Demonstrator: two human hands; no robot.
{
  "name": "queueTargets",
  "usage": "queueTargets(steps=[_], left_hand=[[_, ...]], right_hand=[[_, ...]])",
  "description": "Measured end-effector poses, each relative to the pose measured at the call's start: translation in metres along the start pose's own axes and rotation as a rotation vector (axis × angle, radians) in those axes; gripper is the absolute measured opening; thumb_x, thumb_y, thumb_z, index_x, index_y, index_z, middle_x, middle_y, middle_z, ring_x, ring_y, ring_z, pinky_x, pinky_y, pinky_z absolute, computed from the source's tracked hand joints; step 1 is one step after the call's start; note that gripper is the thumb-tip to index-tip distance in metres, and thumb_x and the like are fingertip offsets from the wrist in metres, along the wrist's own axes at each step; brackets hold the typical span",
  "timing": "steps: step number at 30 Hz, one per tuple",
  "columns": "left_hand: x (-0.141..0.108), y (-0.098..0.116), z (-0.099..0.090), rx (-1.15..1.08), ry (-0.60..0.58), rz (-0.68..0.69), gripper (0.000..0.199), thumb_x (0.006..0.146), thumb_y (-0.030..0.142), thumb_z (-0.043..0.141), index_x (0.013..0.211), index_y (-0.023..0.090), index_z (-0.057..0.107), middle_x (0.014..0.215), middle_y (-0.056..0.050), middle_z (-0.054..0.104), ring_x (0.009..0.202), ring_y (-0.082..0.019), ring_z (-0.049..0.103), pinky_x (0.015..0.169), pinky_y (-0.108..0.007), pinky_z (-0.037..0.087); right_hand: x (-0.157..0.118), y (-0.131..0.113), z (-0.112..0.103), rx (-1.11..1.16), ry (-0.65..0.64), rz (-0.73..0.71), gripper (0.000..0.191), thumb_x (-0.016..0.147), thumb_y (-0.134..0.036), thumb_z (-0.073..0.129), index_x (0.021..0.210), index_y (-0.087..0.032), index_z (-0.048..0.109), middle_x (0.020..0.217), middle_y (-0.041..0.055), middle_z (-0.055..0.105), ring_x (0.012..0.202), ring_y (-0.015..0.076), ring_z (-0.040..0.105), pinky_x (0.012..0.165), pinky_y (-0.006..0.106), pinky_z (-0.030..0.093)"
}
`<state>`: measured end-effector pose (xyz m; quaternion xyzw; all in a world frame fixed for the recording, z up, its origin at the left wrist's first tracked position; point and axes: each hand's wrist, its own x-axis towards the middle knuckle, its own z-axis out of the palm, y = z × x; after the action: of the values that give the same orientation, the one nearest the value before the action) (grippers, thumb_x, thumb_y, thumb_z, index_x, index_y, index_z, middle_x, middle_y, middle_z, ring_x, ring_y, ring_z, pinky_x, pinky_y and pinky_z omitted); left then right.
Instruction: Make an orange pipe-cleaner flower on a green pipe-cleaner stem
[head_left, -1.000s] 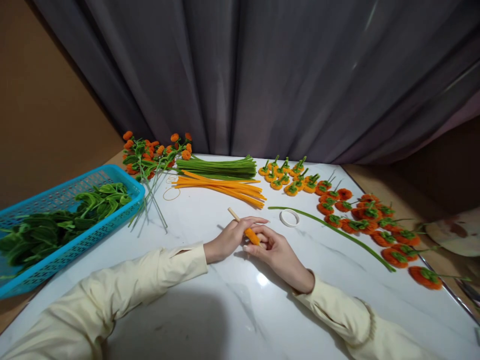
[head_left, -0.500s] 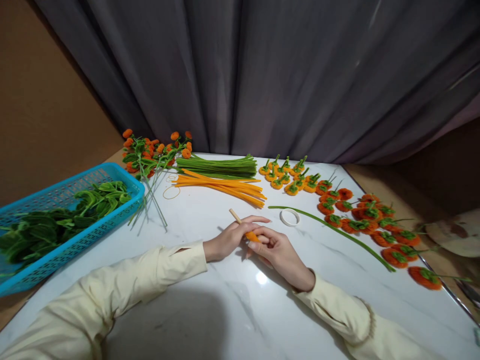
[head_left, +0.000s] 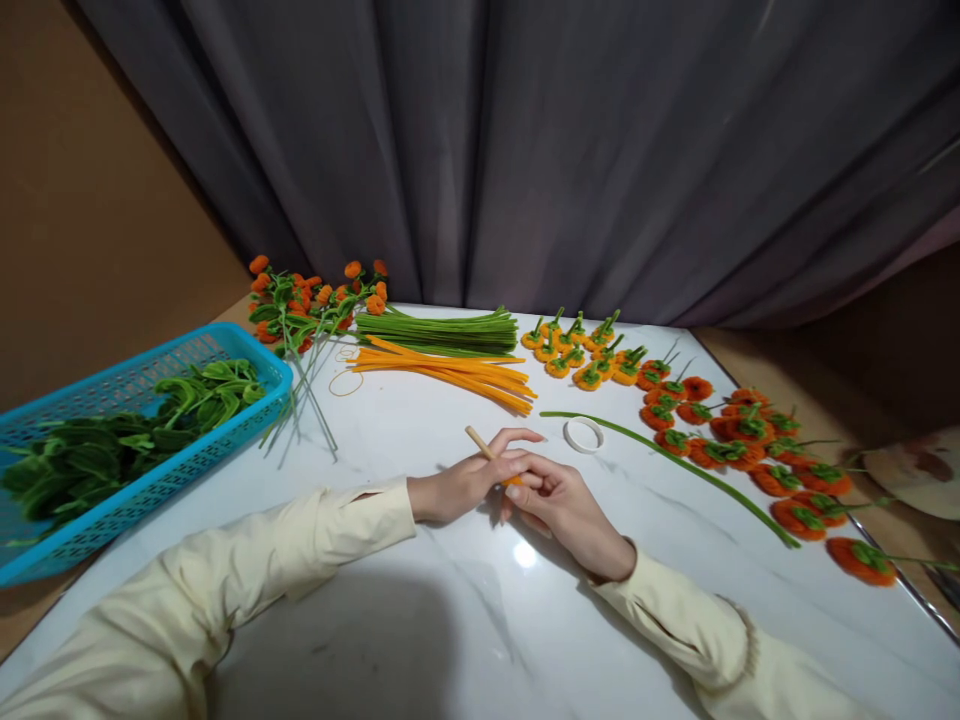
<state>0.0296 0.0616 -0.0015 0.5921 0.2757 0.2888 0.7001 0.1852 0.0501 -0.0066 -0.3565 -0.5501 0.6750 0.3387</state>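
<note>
My left hand (head_left: pixel 459 490) is closed around a thin wooden stick (head_left: pixel 478 441), whose bare end points up and away from me. A short orange pipe cleaner piece (head_left: pixel 514 481) sits at the stick's lower end, mostly covered by fingers. My right hand (head_left: pixel 574 508) pinches this orange piece with thumb and fingers, touching my left hand. How the piece lies around the stick is partly hidden. Beyond my right hand lie a white ring that looks like a tape roll (head_left: pixel 568 436) and a single long green pipe cleaner (head_left: pixel 697 470).
Bundles of orange pipe cleaners (head_left: pixel 450 372) and green pipe cleaners (head_left: pixel 442 333) lie at the back. Several yellow-orange pumpkin-like pieces (head_left: pixel 589 377) and darker orange ones (head_left: pixel 799 520) line the right. A blue basket (head_left: pixel 187 465) of leaves stands left, near stemmed orange flowers (head_left: pixel 352 270).
My fingers have closed further over the orange piece, so less of it shows. The stick has tilted slightly. The whole view has shifted a little.
</note>
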Motion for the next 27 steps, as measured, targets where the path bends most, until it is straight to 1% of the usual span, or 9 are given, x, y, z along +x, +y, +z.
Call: queueTargets(steps=[3,5,8,10,12,15,18,23,27], left_hand=[[0.000,-0.004,-0.001,0.031,-0.015,0.003,0.051,0.090,0.051,0.036,0.128,0.018,0.029,0.080,-0.001,0.055,0.060,-0.011,0.048,0.058,-0.024,0.039],[0.000,-0.006,-0.002,0.032,-0.023,0.008,0.047,0.091,0.048,0.036,0.129,0.020,0.030,0.085,-0.002,0.056,0.065,-0.011,0.050,0.063,-0.024,0.040],[0.000,-0.008,-0.002,-0.013,-0.041,0.034,0.044,0.092,0.044,0.038,0.130,0.022,0.031,0.107,-0.007,0.057,0.090,-0.015,0.056,0.080,-0.028,0.041],[0.000,-0.009,-0.002,-0.070,-0.054,0.050,0.046,0.092,0.042,0.040,0.131,0.021,0.030,0.118,-0.011,0.055,0.108,-0.019,0.053,0.092,-0.032,0.037],[0.001,-0.008,-0.003,-0.134,-0.050,0.061,0.047,0.091,0.039,0.043,0.133,0.021,0.031,0.125,-0.012,0.053,0.116,-0.021,0.050,0.098,-0.036,0.034],[0.002,-0.005,-0.003,-0.238,-0.024,0.052,0.047,0.090,0.032,0.047,0.134,0.021,0.034,0.131,-0.013,0.051,0.121,-0.024,0.047,0.102,-0.039,0.031],[0.003,-0.002,-0.004,-0.287,-0.014,0.044,0.046,0.090,0.033,0.047,0.133,0.020,0.039,0.131,-0.014,0.052,0.124,-0.027,0.045,0.103,-0.041,0.030],[0.002,-0.001,-0.002,-0.190,0.057,0.040,0.048,0.094,0.048,0.030,0.129,0.020,0.047,0.126,-0.011,0.056,0.121,-0.027,0.047,0.103,-0.043,0.031],[0.001,0.003,0.001,-0.100,0.139,0.040,0.049,0.092,0.049,0.035,0.128,0.018,0.046,0.123,-0.012,0.057,0.118,-0.026,0.049,0.102,-0.041,0.032]], right_hand=[[0.000,0.000,0.001,-0.046,0.010,-0.038,0.029,0.077,-0.039,0.065,0.089,-0.014,0.059,0.056,-0.0014,0.058,0.045,0.0080,0.046,0.044,0.021,0.035],[0.000,0.000,0.002,-0.118,0.041,-0.082,0.024,0.077,-0.037,0.064,0.087,-0.015,0.060,0.060,-0.0001,0.061,0.052,0.0111,0.054,0.052,0.023,0.043],[-0.003,0.001,0.003,-0.311,0.151,-0.196,0.016,0.077,-0.032,0.063,0.084,-0.017,0.063,0.075,0.0031,0.067,0.066,0.0146,0.060,0.062,0.025,0.048],[-0.005,0.002,0.003,-0.439,0.221,-0.295,0.012,0.079,-0.029,0.061,0.086,-0.019,0.062,0.083,0.0034,0.069,0.070,0.0147,0.062,0.063,0.023,0.049],[-0.005,0.002,0.003,-0.548,0.248,-0.398,0.009,0.083,-0.026,0.057,0.087,-0.020,0.061,0.084,0.0030,0.069,0.068,0.0137,0.063,0.062,0.022,0.049],[-0.005,0.003,0.001,-0.701,0.276,-0.518,0.009,0.086,-0.025,0.054,0.083,-0.019,0.060,0.077,0.0018,0.069,0.058,0.0112,0.060,0.055,0.019,0.046],[-0.004,0.005,-0.001,-0.781,0.328,-0.568,0.012,0.087,-0.028,0.055,0.080,-0.018,0.059,0.066,-0.0005,0.065,0.048,0.0096,0.054,0.048,0.019,0.043],[-0.005,0.007,0.001,-0.783,0.346,-0.583,0.013,0.088,-0.030,0.055,0.086,-0.018,0.059,0.076,0.0021,0.069,0.053,0.0106,0.058,0.053,0.019,0.047],[-0.006,0.008,0.002,-0.752,0.326,-0.545,0.018,0.088,-0.029,0.055,0.101,-0.018,0.058,0.084,0.0039,0.069,0.060,0.0126,0.062,0.056,0.021,0.049]])
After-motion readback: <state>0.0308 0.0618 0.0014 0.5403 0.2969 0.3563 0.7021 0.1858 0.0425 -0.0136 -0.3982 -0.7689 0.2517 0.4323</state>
